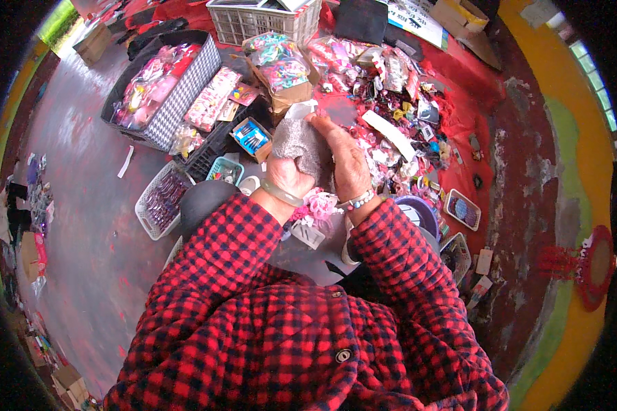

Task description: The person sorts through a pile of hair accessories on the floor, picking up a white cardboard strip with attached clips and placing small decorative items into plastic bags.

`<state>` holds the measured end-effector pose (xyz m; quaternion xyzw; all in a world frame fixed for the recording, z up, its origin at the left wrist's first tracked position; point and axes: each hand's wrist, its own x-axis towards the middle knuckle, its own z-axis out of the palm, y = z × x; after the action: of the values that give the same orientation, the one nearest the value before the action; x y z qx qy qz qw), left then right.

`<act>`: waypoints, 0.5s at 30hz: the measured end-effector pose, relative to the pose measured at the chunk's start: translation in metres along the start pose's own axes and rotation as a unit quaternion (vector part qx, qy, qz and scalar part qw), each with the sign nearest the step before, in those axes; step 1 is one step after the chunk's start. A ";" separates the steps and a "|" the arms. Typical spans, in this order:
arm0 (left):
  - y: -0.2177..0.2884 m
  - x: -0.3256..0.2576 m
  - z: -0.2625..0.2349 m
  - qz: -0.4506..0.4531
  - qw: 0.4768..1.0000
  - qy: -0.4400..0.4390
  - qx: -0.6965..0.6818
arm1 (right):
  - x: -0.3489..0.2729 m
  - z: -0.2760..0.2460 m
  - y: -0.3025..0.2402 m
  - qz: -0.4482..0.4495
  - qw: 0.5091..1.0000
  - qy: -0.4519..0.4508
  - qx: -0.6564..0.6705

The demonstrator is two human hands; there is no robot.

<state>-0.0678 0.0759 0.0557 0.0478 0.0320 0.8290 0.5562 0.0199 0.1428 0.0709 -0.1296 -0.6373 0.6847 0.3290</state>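
A fuzzy grey cloth [300, 142] is held up in front of me between my two hands. My left hand [289, 179] is closed on its lower part, and its fingers are largely hidden by the cloth. My right hand [349, 168] lies along the cloth's right side, its fingers pressed together and bent over the upper edge. Just below the hands are pink artificial flowers [319, 203] with a pale card or plastic packet [307, 235]. Whether anything is inside the cloth I cannot tell.
Ahead is a cardboard box [291, 99] of bagged colourful items, beside a heap of small accessories [397, 89]. A houndstooth bin [185, 96] stands at the left, with a white basket [144, 212] nearer. On the right are a purple basin [426, 214] and a small tray [463, 209].
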 end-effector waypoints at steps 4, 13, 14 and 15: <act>0.000 -0.001 -0.006 0.038 0.999 0.023 0.011 | 0.001 0.005 -0.004 -0.169 0.924 -0.032 -0.340; -0.004 0.004 0.001 0.017 0.997 0.073 -0.014 | 0.007 -0.007 0.019 0.059 0.961 0.103 0.251; -0.004 0.003 0.004 0.017 0.996 0.085 -0.009 | 0.008 -0.009 0.017 0.080 0.931 0.117 0.336; -0.004 0.005 -0.005 0.031 0.995 0.096 -0.013 | 0.009 -0.011 0.015 0.103 0.911 0.143 0.373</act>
<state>-0.0670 0.0817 0.0504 -0.0381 0.0727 0.8468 0.5256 0.0155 0.1571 0.0572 -0.1590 -0.2648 0.8768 0.3685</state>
